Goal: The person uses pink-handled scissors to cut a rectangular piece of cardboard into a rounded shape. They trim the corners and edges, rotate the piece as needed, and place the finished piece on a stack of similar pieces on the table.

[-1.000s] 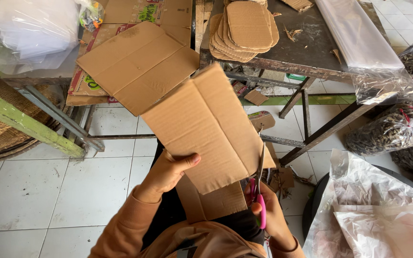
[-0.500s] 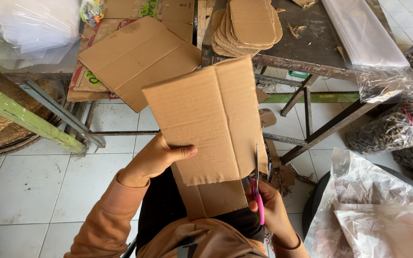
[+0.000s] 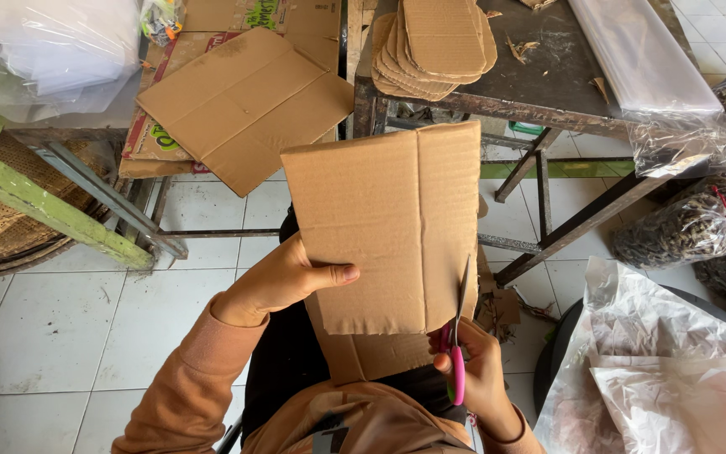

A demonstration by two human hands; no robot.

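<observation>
The right hand [image 3: 476, 370] was closed through the pink handles of the scissors [image 3: 457, 336], blades against the right edge of the cardboard sheet [image 3: 388, 227]. The left hand [image 3: 283, 277] gripped the sheet's left edge, thumb on top, holding it above the lap. Beyond, cut cardboard pieces [image 3: 434, 42] were stacked on the bench [image 3: 548, 76].

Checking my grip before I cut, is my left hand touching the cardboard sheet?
Touching. The head view shows the left hand gripping the cardboard sheet, thumb across its face.
</observation>
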